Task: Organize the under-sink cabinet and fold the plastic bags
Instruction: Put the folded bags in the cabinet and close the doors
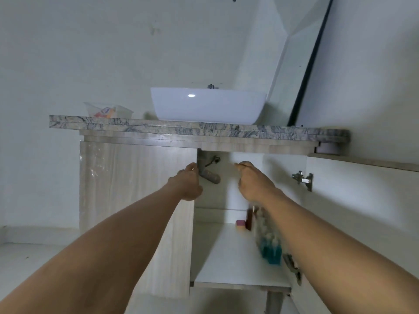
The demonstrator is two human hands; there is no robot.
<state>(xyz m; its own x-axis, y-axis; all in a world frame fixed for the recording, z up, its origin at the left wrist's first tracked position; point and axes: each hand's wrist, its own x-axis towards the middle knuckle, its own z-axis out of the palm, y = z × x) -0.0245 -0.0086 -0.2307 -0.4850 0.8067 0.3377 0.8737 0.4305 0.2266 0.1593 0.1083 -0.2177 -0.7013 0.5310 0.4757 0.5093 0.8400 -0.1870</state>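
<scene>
While the cabinet (226, 257) under the counter (204, 129) stands with its right door (362, 200) open, the left hand (187, 181) grips the edge of the closed left door (136, 189). The right hand (254, 180) reaches inside near the pipe (210, 176), fingers bent, grip impossible to tell. Blue bottles (271, 250) line the right wall.
</scene>
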